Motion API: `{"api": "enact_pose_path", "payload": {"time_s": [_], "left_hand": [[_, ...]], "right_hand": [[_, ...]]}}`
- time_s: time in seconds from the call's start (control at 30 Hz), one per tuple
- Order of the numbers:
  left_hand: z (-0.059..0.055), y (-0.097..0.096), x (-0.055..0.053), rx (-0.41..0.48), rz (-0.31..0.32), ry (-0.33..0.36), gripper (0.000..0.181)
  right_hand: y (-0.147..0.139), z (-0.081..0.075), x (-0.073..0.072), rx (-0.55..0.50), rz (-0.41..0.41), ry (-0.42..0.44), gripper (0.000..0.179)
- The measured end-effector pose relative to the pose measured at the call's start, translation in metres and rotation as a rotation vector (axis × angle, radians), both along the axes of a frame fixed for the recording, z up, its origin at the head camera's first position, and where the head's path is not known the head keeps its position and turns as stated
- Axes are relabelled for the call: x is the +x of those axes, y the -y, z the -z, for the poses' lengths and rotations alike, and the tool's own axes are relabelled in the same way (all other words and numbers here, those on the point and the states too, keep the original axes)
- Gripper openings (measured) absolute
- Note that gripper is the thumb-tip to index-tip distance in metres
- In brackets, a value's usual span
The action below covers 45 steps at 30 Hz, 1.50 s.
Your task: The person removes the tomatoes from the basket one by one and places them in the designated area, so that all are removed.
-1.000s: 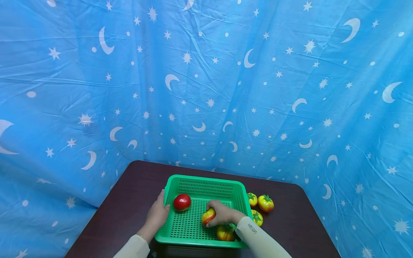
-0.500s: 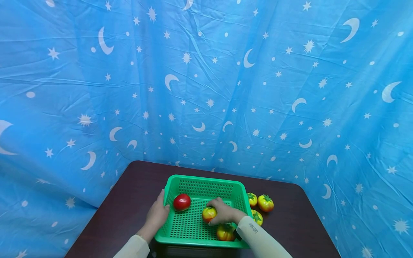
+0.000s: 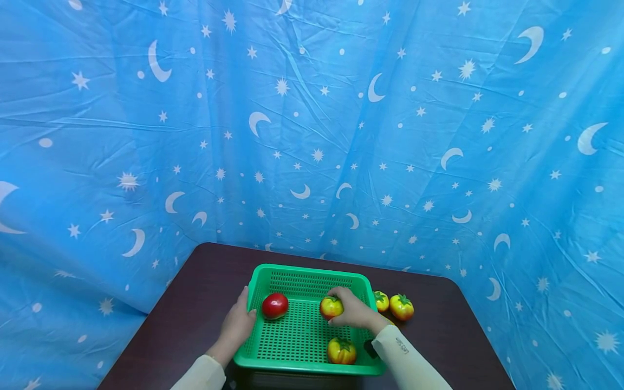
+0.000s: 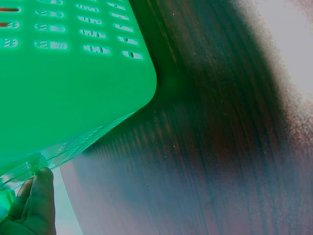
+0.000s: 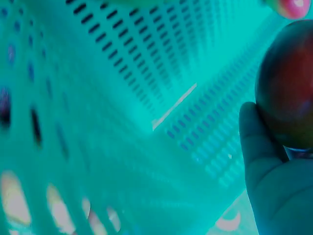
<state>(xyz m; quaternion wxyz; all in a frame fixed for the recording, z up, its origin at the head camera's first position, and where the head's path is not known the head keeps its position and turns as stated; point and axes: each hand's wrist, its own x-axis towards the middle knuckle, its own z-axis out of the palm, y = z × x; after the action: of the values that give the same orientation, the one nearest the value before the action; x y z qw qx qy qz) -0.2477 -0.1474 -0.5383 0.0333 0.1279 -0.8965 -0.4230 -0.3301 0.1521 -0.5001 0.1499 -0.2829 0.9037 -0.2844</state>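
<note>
My left hand [image 3: 237, 323] holds the left side of the green plastic basket [image 3: 287, 366], thumb over the rim and fingers along the outer wall. In the left wrist view its straight fingers [image 4: 41, 200] lie against the basket. My right hand [image 3: 354, 310] grips a yellow-red tomato [image 3: 331, 307] over the right half of the basket; whether it touches the floor I cannot tell. Inside the basket, a red tomato [image 3: 275, 306] sits at the left and another yellow-red tomato [image 3: 342, 351] near the front right. The right wrist view shows the gripped tomato [image 5: 288, 88] beside the mesh wall.
Outside the basket's right wall lie a yellow-red tomato [image 3: 402, 307] and a second tomato [image 3: 381, 301], with a third mostly hidden by my right forearm. The dark brown table [image 3: 453, 330] extends around the basket, and a blue star-and-moon curtain [image 3: 312, 135] hangs behind it.
My right hand has turned the gripped tomato leaf side up, then carried it right and toward the back of the basket. The left hand has not moved.
</note>
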Motion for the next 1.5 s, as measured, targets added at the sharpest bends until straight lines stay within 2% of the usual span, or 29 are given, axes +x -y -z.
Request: {"api": "enact_pose_path", "payload": {"time_s": [0.17, 0.5, 0.83, 1.17, 1.5], "left_hand": [[-0.001, 0.0, 0.0, -0.005, 0.0, 0.0, 0.072], [0.0, -0.001, 0.0, -0.013, -0.003, -0.001, 0.071], [0.001, 0.0, 0.0, -0.009, -0.002, 0.002, 0.071], [0.002, 0.001, -0.001, -0.006, 0.0, 0.0, 0.071], [0.001, 0.0, -0.001, -0.02, -0.002, 0.004, 0.071]], "right_hand": [[-0.013, -0.006, -0.004, -0.041, 0.049, -0.01, 0.067], [-0.02, -0.021, -0.007, -0.098, 0.048, -0.014, 0.064], [-0.041, -0.036, -0.005, -0.103, 0.195, -0.091, 0.069], [-0.07, -0.036, -0.007, -0.118, 0.339, -0.115, 0.068], [-0.09, -0.031, -0.007, -0.115, 0.402, -0.111, 0.071]]}}
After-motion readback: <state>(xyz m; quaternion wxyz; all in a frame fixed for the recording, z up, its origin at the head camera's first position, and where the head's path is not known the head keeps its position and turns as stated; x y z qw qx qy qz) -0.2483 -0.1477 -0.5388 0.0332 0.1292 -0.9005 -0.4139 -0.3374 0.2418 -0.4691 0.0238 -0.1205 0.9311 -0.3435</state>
